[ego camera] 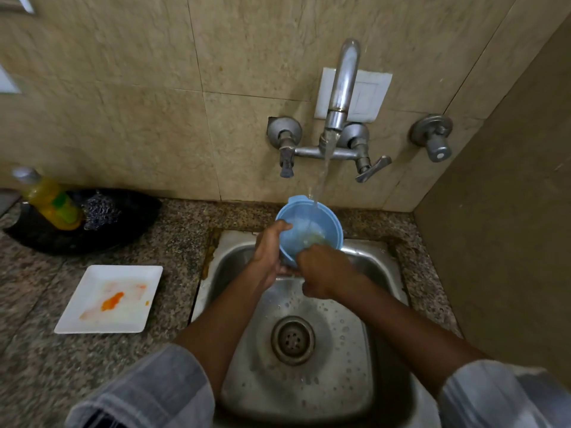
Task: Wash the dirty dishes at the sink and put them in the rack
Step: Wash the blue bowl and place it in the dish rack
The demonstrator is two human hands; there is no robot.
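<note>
— Rolled grey sleeves sat closest to the lens, one at each lower corner, with both bare forearms reaching up over the steel sink. What did the hands have?

— Both were on a blue plastic bowl, held tilted above the back edge of the sink, its opening turned toward the camera. The left hand gripped the near left rim, thumb hooked over the lip and fingers curled round the outside. The right hand was closed round the lower rim with its fingers reaching inside; exactly what they pressed on I could not tell.

— Was the water on?

— Yes. A stream fell from the chrome wall tap straight into the bowl. Droplets dotted the sink floor around the drain.

— And the other dishes?

— A white square plate lay flat on the speckled granite counter, left of the sink and well apart from the hands, smeared with orange sauce. Farther back on the left stood a yellow bottle with a green label, inside a black tray beside a dark scrubber.

— Any rack?

— None came into view.
</note>
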